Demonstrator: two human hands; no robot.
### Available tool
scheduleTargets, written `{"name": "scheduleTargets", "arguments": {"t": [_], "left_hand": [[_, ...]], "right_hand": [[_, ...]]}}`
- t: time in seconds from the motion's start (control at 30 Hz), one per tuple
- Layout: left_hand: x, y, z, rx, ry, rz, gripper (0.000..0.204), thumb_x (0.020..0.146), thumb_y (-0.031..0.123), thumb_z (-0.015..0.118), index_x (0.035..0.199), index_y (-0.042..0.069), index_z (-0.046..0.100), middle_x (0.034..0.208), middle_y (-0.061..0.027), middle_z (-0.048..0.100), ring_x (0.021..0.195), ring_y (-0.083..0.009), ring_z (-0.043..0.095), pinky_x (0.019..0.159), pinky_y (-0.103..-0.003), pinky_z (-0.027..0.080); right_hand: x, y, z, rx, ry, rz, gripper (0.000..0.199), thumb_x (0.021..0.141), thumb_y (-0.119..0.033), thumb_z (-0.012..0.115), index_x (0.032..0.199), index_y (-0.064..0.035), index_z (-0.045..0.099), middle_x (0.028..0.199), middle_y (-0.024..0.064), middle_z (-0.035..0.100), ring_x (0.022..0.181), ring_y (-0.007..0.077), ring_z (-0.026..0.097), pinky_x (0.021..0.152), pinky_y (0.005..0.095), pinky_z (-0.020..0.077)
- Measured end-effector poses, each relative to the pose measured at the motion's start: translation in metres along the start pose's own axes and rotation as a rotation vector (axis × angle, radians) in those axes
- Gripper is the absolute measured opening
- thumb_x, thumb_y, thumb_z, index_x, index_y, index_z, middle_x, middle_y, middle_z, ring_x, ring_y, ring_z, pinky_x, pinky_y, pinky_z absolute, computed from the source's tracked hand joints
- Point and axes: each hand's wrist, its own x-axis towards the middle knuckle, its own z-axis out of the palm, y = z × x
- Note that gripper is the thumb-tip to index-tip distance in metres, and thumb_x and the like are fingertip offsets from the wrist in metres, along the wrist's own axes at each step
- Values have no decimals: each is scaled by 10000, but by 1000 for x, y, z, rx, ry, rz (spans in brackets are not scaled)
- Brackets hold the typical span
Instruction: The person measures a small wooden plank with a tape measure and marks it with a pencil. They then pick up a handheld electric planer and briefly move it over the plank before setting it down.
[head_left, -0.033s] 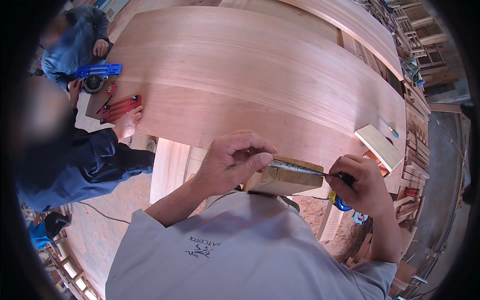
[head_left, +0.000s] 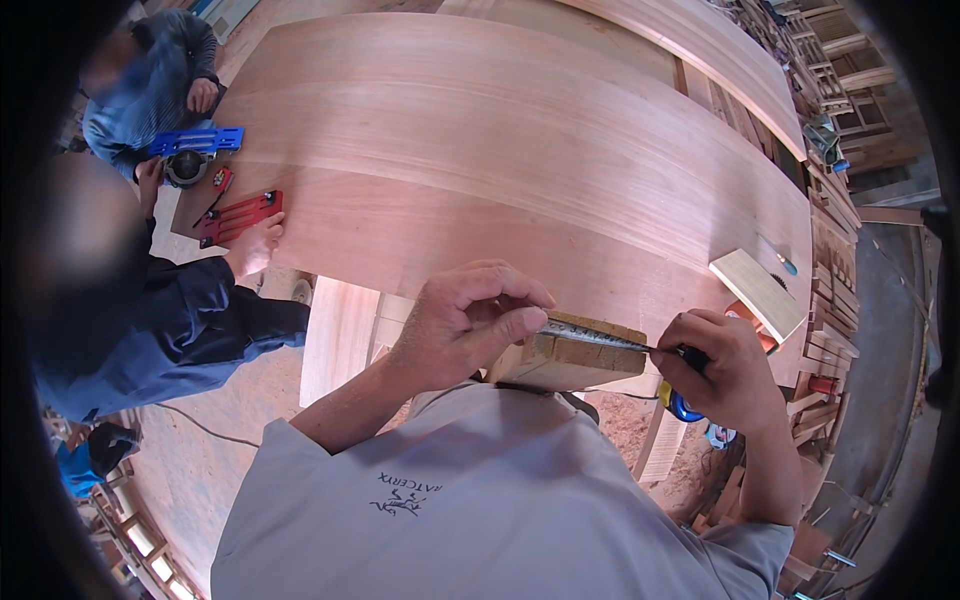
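Note:
A rough wooden block is held up close in front of my shirt. Across its upper face lies a narrow silver ruler with dark markings. My left hand pinches the ruler's left end between thumb and forefinger, beside the block. At the other end, my right hand is closed around a thin dark pencil-like tool, its tip at the block's right edge. Most of that tool is hidden by the fingers. Just below the right hand shows a blue and yellow round object, partly covered.
A large wooden panel spreads ahead. On its right lie a short board and a small screwdriver. Two people stand at the left, near a red jig and a blue jig. Timber is stacked at the right.

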Motion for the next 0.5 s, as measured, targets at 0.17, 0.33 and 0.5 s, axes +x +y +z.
{"name": "scheduleTargets", "arguments": {"t": [0.17,0.33,0.5], "left_hand": [[2,2,0,46,-7,-10,126,950,35,702,1062,-25,704,964,-68,666,856,-103,633,722,-247,529],[1,3,1,65,-14,8,127,944,35,709,1060,-15,706,964,-68,667,878,-104,633,728,-247,527],[2,-1,1,54,-19,44,112,927,2,709,1038,-14,700,958,-72,662,864,-117,649,713,-251,547]], "right_hand": [[-1,0,-1,-7,1,5,97,828,-82,749,852,-49,662,745,121,652,655,316,667,579,374,512],[-5,2,-2,-29,9,-4,108,828,-91,758,846,-53,658,747,118,659,651,309,667,577,373,509],[-9,3,-3,-31,4,34,113,828,-95,761,834,-53,656,741,119,661,648,304,667,573,372,506]]}}
